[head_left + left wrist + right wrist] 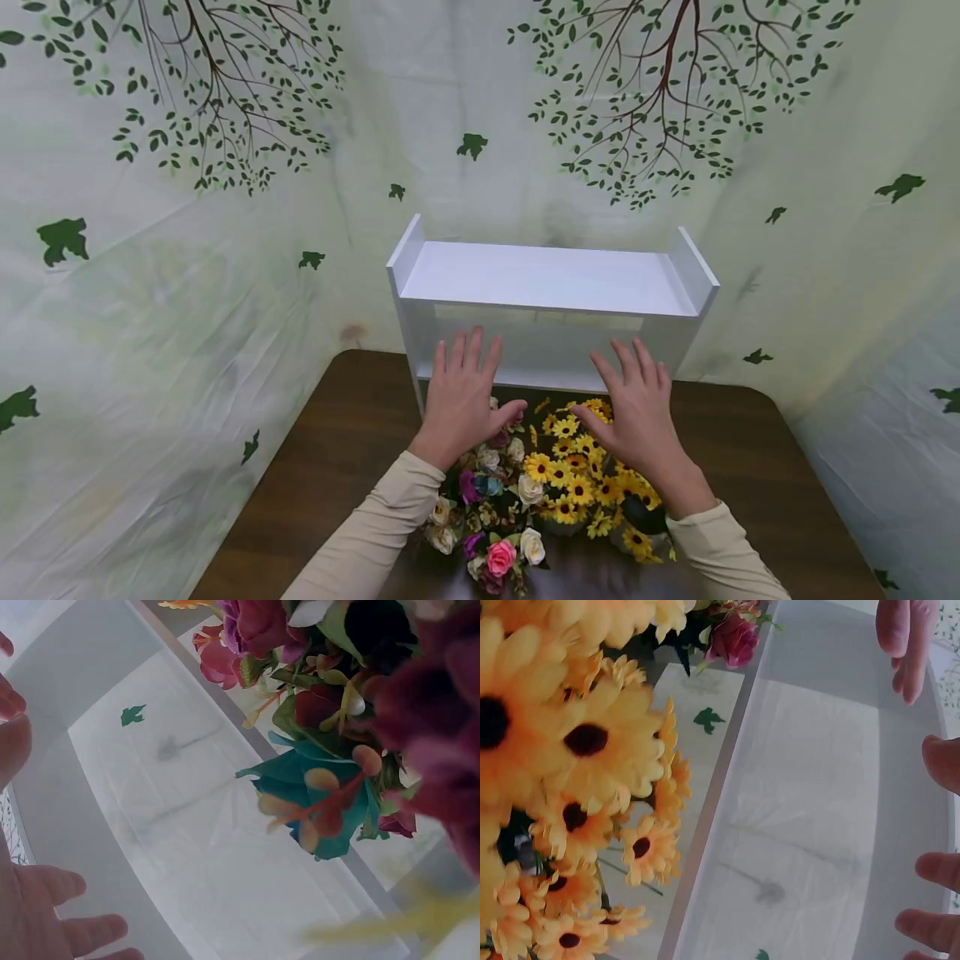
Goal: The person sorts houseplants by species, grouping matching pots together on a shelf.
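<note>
Both hands hover palm down, fingers spread, over artificial flowers on a brown table (345,450). My left hand (465,392) is above a mixed bunch of roses (495,508), holding nothing; its fingers (45,915) show at the left wrist view's edge beside dark red and teal blooms (330,795). My right hand (637,408) floats over yellow sunflowers (573,479), empty too; its fingertips (937,892) appear beside the sunflower heads (577,750). A white two-tier shelf (551,279) stands just beyond the fingertips.
A cloth backdrop printed with trees and green leaves (225,108) hangs behind and to both sides of the table. The shelf's top board (547,275) and lower board (540,367) carry nothing. Bare brown tabletop lies left and right of the flowers.
</note>
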The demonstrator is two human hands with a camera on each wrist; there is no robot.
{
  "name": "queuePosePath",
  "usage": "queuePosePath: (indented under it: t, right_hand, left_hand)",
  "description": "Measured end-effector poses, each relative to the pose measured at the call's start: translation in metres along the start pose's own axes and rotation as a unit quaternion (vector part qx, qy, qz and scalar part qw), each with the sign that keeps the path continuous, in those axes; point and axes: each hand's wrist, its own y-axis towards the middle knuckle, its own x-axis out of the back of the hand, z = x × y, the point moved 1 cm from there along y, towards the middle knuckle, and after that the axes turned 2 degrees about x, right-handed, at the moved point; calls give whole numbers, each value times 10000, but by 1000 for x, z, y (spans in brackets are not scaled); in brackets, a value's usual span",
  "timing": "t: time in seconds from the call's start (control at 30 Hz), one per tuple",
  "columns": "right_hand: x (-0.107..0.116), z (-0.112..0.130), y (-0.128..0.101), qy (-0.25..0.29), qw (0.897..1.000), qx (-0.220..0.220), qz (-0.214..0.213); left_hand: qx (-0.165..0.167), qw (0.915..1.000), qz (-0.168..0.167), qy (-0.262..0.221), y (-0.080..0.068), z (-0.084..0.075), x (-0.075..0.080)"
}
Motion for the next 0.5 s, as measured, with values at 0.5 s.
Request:
queuePosePath:
  t: [0.5]
  right_hand:
    - [26,-5,-17,1047,9945,38,31]
  left_hand:
    - [-1106,9844,-608,-1222,-14,35,-1]
